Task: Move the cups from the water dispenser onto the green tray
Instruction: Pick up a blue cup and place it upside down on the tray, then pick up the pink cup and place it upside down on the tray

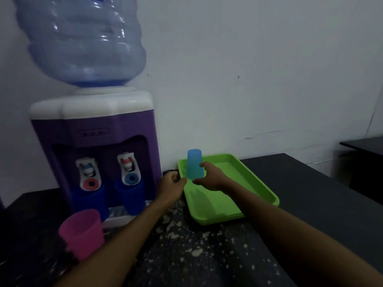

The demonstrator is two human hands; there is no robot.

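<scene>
A light blue cup is held upside down over the far left corner of the green tray; my right hand grips it near its rim. My left hand is just left of the cup, fingers curled, its fingertips close to the cup's lower edge; contact is unclear. Two dark blue cups stand under the taps of the purple and white water dispenser. A pink cup stands upright on the counter in front of the dispenser's left side.
A large blue water bottle sits on top of the dispenser. The dark speckled counter runs to the right past the tray. A wall stands close behind. Another dark surface is at the far right.
</scene>
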